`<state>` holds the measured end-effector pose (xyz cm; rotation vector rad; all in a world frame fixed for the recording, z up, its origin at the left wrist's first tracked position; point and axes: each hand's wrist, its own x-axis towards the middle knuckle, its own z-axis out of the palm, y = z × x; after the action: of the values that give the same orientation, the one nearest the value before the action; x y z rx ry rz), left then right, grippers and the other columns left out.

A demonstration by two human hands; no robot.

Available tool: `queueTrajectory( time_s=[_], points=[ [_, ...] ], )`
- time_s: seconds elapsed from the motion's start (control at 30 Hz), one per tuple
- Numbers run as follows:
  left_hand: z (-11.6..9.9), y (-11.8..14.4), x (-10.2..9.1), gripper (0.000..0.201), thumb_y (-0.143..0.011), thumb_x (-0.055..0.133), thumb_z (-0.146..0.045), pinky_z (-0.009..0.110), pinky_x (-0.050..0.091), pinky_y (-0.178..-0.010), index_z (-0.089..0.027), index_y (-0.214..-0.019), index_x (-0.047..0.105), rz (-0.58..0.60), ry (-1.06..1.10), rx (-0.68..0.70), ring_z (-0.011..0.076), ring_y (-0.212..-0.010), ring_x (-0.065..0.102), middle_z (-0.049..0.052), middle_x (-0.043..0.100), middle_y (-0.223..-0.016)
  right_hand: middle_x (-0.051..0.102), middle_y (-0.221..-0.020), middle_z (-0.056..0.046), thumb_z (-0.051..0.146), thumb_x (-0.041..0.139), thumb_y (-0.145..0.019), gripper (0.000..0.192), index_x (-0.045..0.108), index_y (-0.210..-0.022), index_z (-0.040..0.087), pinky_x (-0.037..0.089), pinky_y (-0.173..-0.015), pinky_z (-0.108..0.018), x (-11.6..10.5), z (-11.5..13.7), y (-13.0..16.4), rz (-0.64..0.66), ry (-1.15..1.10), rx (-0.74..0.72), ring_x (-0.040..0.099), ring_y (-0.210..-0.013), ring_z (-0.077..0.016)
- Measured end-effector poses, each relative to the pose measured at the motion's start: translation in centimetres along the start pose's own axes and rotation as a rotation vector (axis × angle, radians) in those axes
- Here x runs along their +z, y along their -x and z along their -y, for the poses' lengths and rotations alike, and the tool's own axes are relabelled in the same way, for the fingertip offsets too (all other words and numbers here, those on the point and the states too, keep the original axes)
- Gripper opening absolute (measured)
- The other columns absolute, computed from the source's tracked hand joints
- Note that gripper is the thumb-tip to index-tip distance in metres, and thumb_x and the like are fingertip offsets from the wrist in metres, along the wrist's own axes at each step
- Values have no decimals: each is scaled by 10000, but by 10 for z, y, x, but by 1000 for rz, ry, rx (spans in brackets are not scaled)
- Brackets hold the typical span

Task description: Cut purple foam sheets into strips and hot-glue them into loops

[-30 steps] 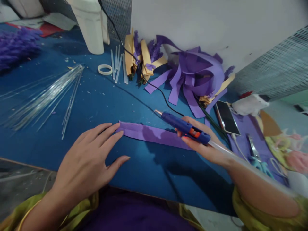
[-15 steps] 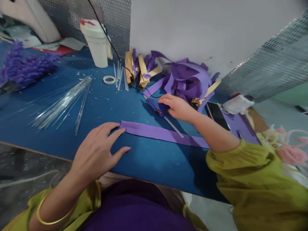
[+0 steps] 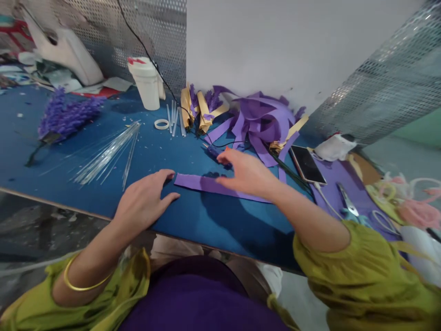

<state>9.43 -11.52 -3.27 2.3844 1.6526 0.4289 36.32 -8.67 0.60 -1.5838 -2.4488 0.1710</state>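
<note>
A purple strip (image 3: 195,181) of paper or fabric lies flat along the front of the blue table. Just left of its end rests my left hand (image 3: 143,198), with thumb and fingers apart and nothing between them. My right hand (image 3: 246,172) hovers over the strip's middle, its fingers spread and holding nothing. Beside those fingertips, a dark blue glue gun (image 3: 212,151) lies on the table, nozzle toward the far left. My right hand and its forearm cover part of the gun and the strip's right portion.
Clear thin sticks (image 3: 106,154) and a purple lavender bunch (image 3: 67,115) lie left. A white cup (image 3: 144,85), tape ring (image 3: 161,124), glue sticks (image 3: 174,119) and heaped purple strips (image 3: 263,117) stand behind. A phone (image 3: 308,164) and scissors (image 3: 349,202) are at right.
My right hand has let go of the glue gun and moved toward me, over the strip. My left hand has come off the strip's end. The view has shifted slightly.
</note>
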Motion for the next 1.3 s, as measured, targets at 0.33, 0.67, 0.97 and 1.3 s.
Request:
queueTrajectory(
  time_s=[0.33,0.67,0.97,1.3],
  points=[
    [2,-12,3,429,-835,725,-369,371,512,-861,-179,-1191,580,-86,6,16,279,-1047,688,82,730,-1114,691,-1052,-161,198,549,-838,412,523,-1230,76,439,-810,-394,37,33,22,-39,256,-104,636,-954,-301],
    [-10,7,13,376,-800,747,-409,300,544,-705,-210,-1056,557,-327,539,-195,204,-839,709,42,728,-955,727,-929,-71,135,517,-916,85,574,-884,190,458,-709,-318,37,25,34,-371,95,-196,657,-793,-201],
    [-27,37,25,386,-801,776,-369,289,583,-798,-233,-1105,580,-430,919,-236,207,-918,752,25,775,-936,721,-1160,-161,74,545,-871,112,548,-893,183,565,-874,-391,39,37,52,-410,-34,-397,697,-1047,-258],
    [-12,36,22,123,-854,701,-328,229,538,-696,-231,-930,703,-410,680,-95,144,-734,698,-22,741,-829,725,-1148,-167,65,532,-863,119,543,-876,183,561,-913,-417,45,38,52,-362,-69,-441,691,-1087,-266]
  ],
)
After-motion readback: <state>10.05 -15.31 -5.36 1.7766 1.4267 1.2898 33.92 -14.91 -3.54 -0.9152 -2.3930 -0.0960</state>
